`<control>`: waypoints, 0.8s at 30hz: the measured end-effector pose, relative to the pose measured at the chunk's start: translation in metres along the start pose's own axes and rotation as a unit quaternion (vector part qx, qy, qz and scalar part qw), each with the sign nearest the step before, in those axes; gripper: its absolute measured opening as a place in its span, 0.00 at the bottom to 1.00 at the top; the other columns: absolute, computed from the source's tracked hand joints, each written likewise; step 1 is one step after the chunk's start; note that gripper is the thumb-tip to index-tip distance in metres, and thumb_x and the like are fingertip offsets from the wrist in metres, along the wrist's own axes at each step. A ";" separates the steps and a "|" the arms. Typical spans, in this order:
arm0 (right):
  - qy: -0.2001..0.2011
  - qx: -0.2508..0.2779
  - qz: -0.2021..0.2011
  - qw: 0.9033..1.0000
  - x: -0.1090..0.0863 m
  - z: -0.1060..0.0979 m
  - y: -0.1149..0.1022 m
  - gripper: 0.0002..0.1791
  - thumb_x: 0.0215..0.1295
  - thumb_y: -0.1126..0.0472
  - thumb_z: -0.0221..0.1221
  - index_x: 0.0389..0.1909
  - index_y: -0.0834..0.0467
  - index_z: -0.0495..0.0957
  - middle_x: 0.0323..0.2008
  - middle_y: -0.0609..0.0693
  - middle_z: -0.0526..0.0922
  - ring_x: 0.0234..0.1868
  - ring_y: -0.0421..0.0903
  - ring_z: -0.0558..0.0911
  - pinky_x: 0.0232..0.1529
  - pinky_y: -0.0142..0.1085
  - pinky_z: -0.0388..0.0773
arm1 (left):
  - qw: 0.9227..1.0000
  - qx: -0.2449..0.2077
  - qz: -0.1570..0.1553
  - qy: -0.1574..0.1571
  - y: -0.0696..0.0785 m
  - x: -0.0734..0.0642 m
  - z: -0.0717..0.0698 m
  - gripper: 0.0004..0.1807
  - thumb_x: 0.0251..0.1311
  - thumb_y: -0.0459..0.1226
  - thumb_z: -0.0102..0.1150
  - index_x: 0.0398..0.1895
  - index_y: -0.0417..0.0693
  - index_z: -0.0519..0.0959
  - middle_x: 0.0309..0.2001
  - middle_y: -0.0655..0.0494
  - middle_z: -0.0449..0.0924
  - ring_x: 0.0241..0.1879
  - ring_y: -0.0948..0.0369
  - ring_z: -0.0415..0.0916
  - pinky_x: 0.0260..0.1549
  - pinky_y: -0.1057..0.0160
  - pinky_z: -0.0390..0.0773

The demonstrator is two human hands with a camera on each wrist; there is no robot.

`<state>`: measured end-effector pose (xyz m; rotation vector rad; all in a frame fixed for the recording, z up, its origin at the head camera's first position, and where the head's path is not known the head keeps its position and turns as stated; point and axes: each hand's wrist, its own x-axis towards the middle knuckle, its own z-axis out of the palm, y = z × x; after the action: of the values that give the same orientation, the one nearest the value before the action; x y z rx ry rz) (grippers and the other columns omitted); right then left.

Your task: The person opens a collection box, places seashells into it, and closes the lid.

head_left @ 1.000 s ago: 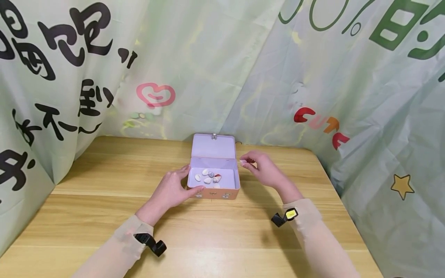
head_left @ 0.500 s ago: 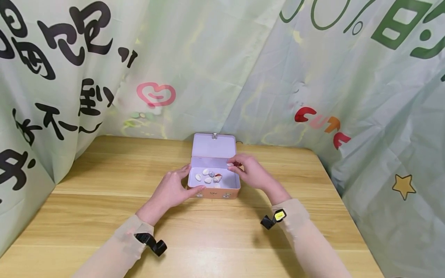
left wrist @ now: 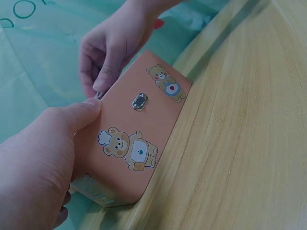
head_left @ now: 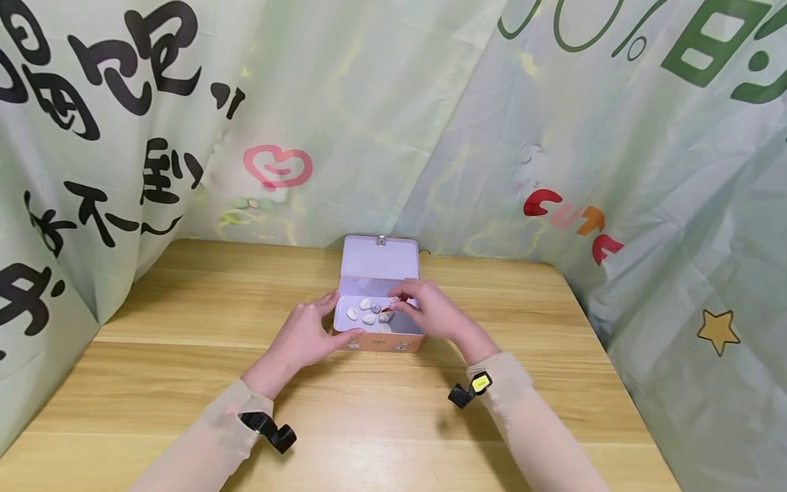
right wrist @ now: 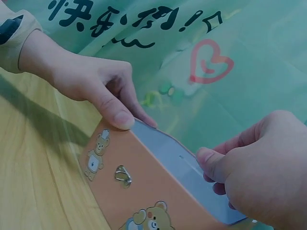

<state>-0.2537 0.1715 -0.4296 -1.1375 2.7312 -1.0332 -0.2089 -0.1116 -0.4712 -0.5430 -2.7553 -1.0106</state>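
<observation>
A small tin box point(head_left: 371, 339) with a lilac inside and an orange outside stands with its lid point(head_left: 379, 257) raised. Its front wall carries bear pictures and a metal catch point(left wrist: 140, 102). My left hand point(head_left: 302, 333) grips the box's left side, thumb on the front rim. Inside lie several small whitish seashells point(head_left: 369, 319), a bluish-grey round piece point(head_left: 375, 308) and a shell with reddish brown on it point(head_left: 385, 316). Over the right part of the box, my right hand point(head_left: 432, 312) pinches a small pale shell point(left wrist: 98, 95), mostly hidden by the fingers.
The box stands near the back of a wooden table point(head_left: 381, 424). A pale green curtain point(head_left: 369, 123) with printed letters and drawings hangs behind and along both sides. Each wrist wears a black camera mount point(head_left: 268, 430).
My right hand has moved left from beside the box to over its inside, carrying the pale shell. My left hand stays on the box.
</observation>
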 end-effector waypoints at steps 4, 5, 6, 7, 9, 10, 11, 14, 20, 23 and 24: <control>-0.001 -0.001 -0.007 1.000 -0.001 0.003 0.000 0.10 0.74 0.67 0.65 0.50 0.67 0.85 0.44 0.51 0.86 0.46 0.47 0.83 0.51 0.51 0.83 | 1.000 0.001 0.007 0.001 0.000 0.001 0.001 0.60 0.54 0.72 0.69 0.72 0.30 0.71 0.71 0.36 0.72 0.19 0.62 0.65 0.19 0.60 0.69; -0.001 -0.003 -0.008 1.000 -0.001 0.003 0.000 0.10 0.74 0.67 0.65 0.50 0.67 0.85 0.44 0.51 0.86 0.45 0.47 0.83 0.51 0.52 0.83 | 1.000 0.001 0.008 0.002 0.000 0.001 0.001 0.60 0.54 0.72 0.69 0.72 0.30 0.71 0.70 0.36 0.72 0.18 0.61 0.65 0.19 0.60 0.69; -0.002 -0.009 -0.008 1.000 -0.002 0.004 0.001 0.09 0.74 0.67 0.65 0.51 0.67 0.85 0.44 0.51 0.86 0.46 0.47 0.83 0.51 0.52 0.83 | 1.000 0.001 0.010 0.003 0.000 0.001 0.001 0.60 0.54 0.72 0.69 0.72 0.30 0.71 0.70 0.37 0.72 0.19 0.61 0.65 0.19 0.60 0.69; -0.004 -0.014 -0.008 1.000 -0.002 0.004 0.001 0.10 0.74 0.67 0.65 0.51 0.66 0.85 0.44 0.51 0.86 0.46 0.47 0.83 0.51 0.52 0.83 | 1.000 0.001 0.011 0.004 0.000 0.001 0.001 0.59 0.54 0.71 0.69 0.72 0.30 0.72 0.70 0.37 0.72 0.19 0.61 0.65 0.20 0.60 0.70; -0.007 -0.026 -0.005 1.000 -0.003 0.004 0.002 0.09 0.74 0.66 0.65 0.50 0.65 0.85 0.44 0.50 0.86 0.45 0.47 0.83 0.51 0.52 0.83 | 1.000 0.001 0.014 0.006 0.000 0.002 0.001 0.59 0.55 0.71 0.70 0.72 0.30 0.72 0.70 0.37 0.72 0.19 0.61 0.65 0.20 0.59 0.70; -0.009 -0.032 -0.004 0.999 -0.003 0.004 0.002 0.09 0.73 0.66 0.66 0.50 0.65 0.85 0.43 0.50 0.85 0.45 0.47 0.83 0.51 0.52 0.83 | 1.000 0.000 0.014 0.007 0.000 0.002 0.001 0.59 0.55 0.71 0.70 0.72 0.30 0.72 0.71 0.37 0.72 0.19 0.61 0.66 0.20 0.59 0.71; -0.011 -0.037 -0.002 0.999 -0.004 0.004 0.002 0.09 0.74 0.66 0.66 0.50 0.64 0.86 0.43 0.49 0.85 0.45 0.47 0.83 0.51 0.52 0.83 | 1.000 0.000 0.013 0.006 0.001 0.002 0.001 0.58 0.55 0.70 0.71 0.72 0.31 0.72 0.71 0.38 0.72 0.19 0.61 0.66 0.20 0.59 0.71; -0.016 -0.049 0.002 0.999 -0.005 0.003 0.001 0.08 0.73 0.65 0.67 0.49 0.64 0.86 0.42 0.50 0.85 0.46 0.48 0.83 0.51 0.52 0.83 | 1.000 -0.002 0.006 0.001 0.000 0.002 0.001 0.59 0.54 0.71 0.70 0.73 0.32 0.71 0.72 0.38 0.71 0.16 0.62 0.65 0.19 0.60 0.71; -0.016 -0.060 -0.007 0.998 -0.007 0.003 0.001 0.09 0.72 0.66 0.67 0.48 0.66 0.86 0.45 0.56 0.86 0.49 0.51 0.84 0.55 0.51 0.81 | 1.000 0.001 0.000 -0.005 -0.001 0.001 0.001 0.59 0.55 0.72 0.69 0.73 0.33 0.70 0.72 0.37 0.71 0.07 0.66 0.58 0.17 0.61 0.70; -0.010 -0.056 -0.012 0.998 -0.008 0.002 0.001 0.10 0.72 0.67 0.67 0.49 0.67 0.85 0.46 0.58 0.87 0.51 0.52 0.84 0.56 0.51 0.81 | 1.000 0.009 0.010 0.000 -0.001 0.000 0.000 0.59 0.55 0.72 0.68 0.72 0.32 0.71 0.71 0.35 0.72 0.08 0.65 0.59 0.18 0.60 0.71; -0.007 -0.053 -0.013 0.999 -0.009 0.002 0.001 0.10 0.72 0.67 0.67 0.50 0.67 0.85 0.47 0.58 0.87 0.51 0.52 0.84 0.57 0.50 0.81 | 1.000 0.013 0.015 0.002 -0.002 0.000 0.000 0.59 0.55 0.72 0.67 0.72 0.32 0.72 0.70 0.35 0.72 0.10 0.64 0.61 0.20 0.59 0.73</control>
<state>-0.2473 0.1766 -0.4338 -1.1911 2.7983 -0.8899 -0.2099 -0.1126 -0.4723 -0.5779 -2.7443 -0.9681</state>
